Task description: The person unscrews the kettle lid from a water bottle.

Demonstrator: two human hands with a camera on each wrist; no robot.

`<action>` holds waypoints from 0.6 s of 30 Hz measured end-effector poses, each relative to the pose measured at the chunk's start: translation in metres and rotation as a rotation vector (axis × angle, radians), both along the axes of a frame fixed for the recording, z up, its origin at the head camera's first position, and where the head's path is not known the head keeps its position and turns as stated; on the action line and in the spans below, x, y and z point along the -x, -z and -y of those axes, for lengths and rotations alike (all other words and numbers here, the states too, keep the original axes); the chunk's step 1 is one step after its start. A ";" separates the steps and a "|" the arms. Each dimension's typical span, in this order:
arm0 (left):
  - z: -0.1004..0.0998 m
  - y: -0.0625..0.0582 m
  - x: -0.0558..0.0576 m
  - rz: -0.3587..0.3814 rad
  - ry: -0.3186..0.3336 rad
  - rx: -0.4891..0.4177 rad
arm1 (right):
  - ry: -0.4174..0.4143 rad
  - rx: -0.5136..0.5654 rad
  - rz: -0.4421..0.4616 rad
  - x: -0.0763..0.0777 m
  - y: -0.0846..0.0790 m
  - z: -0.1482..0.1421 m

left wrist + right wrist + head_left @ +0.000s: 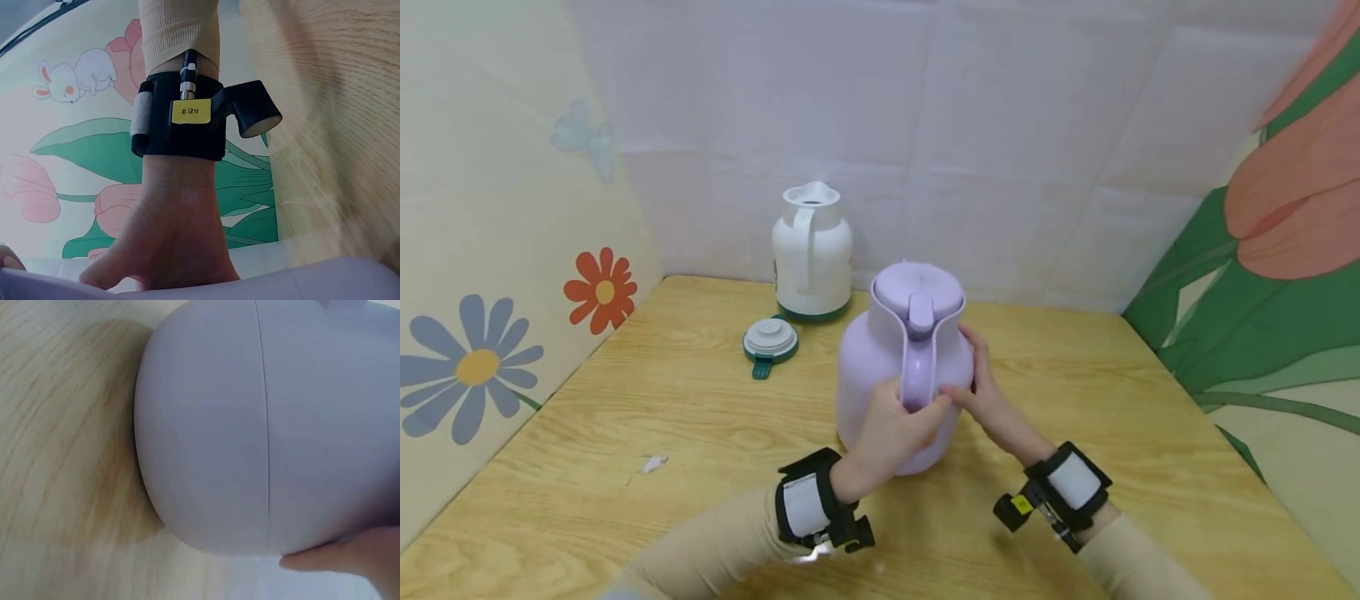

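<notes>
A lilac thermos jug (857,375) appears upright on the table, its lilac lid (917,287) seated in the mouth. The left hand (887,437) grips its handle (917,371), thumb across the lower part. The right hand (992,404) holds the jug's right side, thumb close to the handle; some of its fingers are hidden behind the body. In the left wrist view, the right hand (181,237) touches the jug (319,284). Seen from the right wrist, the jug's smooth body (206,425) fills most of the view, with a finger (319,557) against it.
Behind stands a white thermos jug (812,258) with a green base and open top. Its white and green lid (771,340) lies upside down in front of it. A torn pale patch (653,463) marks the wooden table (700,400) at left. Printed cloths enclose the sides.
</notes>
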State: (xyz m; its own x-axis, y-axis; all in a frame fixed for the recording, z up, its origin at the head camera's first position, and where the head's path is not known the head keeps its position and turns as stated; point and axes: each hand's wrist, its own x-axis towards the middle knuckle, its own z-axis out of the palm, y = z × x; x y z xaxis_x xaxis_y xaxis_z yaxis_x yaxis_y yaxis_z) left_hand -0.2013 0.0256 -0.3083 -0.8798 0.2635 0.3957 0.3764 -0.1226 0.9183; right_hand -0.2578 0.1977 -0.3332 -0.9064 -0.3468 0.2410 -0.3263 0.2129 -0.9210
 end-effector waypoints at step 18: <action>-0.001 0.005 -0.002 -0.044 0.094 -0.084 | 0.312 -0.493 -0.423 -0.026 -0.111 0.052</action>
